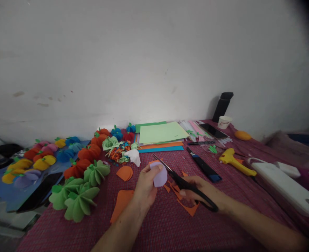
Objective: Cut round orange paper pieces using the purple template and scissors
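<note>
My left hand (146, 183) pinches a rounded lilac paper piece (160, 175) between thumb and fingers. A bit of orange paper shows behind its upper edge. In my right hand (196, 189) is a pair of black-handled scissors (182, 182), the blades pointing up and left along the right edge of the lilac paper. Whether the blades touch the paper I cannot tell. Orange paper scraps (189, 208) lie on the cloth under the scissors. Left of my left hand are a cut orange paper shape (124, 173) and a larger orange sheet (122, 204).
Paper pumpkins (77, 199) in several colours fill the left side, beside a heap of paper shreds (120, 152). Coloured sheets (162, 133) lie at the back. On the right are a black-and-blue case (203, 164), a yellow glue gun (235, 162), a white power bank (282, 187), a paper cup (224, 122) and a black bottle (222, 106).
</note>
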Demonstrator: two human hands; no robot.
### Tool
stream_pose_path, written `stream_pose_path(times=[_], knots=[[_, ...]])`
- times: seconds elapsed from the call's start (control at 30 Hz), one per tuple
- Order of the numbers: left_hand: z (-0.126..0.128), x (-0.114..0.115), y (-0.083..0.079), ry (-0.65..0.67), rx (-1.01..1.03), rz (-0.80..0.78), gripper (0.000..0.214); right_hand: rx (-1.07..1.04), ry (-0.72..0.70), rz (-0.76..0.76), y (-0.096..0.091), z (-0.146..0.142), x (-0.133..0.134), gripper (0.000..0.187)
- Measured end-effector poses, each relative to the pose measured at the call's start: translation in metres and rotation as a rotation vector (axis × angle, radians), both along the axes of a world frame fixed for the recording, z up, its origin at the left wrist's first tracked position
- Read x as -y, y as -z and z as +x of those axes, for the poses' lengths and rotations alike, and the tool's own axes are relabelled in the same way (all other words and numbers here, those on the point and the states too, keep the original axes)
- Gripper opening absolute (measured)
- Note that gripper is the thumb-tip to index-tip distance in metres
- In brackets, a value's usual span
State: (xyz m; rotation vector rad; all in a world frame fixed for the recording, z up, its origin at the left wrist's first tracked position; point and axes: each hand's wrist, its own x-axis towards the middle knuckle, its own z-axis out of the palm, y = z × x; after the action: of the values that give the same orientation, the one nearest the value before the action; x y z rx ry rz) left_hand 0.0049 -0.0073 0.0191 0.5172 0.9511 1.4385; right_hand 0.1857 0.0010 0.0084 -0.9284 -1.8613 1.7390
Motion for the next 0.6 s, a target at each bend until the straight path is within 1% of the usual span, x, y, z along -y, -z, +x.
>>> stream_pose_path(times=[0.17, 0.37, 0.5, 0.6], knots=[[0.001, 0.001, 0.001, 0.005, -0.013, 0.008, 0.020, 0.010, -0.044, 0.035, -0.004, 0.005, -0.001, 0.031], [0.001, 0.002, 0.002, 0.022, -0.029, -0.004, 0.021, 0.103, -0.052, 0.079, -0.008, 0.011, -0.004, 0.031], [0.001, 0.002, 0.001, 0.042, -0.046, -0.010, 0.020, 0.143, -0.078, 0.098, -0.016, 0.017, -0.006, 0.032], [0.002, 0.003, 0.000, 0.055, -0.055, -0.008, 0.018, 0.196, -0.082, 0.072, -0.023, 0.022, -0.007, 0.031]])
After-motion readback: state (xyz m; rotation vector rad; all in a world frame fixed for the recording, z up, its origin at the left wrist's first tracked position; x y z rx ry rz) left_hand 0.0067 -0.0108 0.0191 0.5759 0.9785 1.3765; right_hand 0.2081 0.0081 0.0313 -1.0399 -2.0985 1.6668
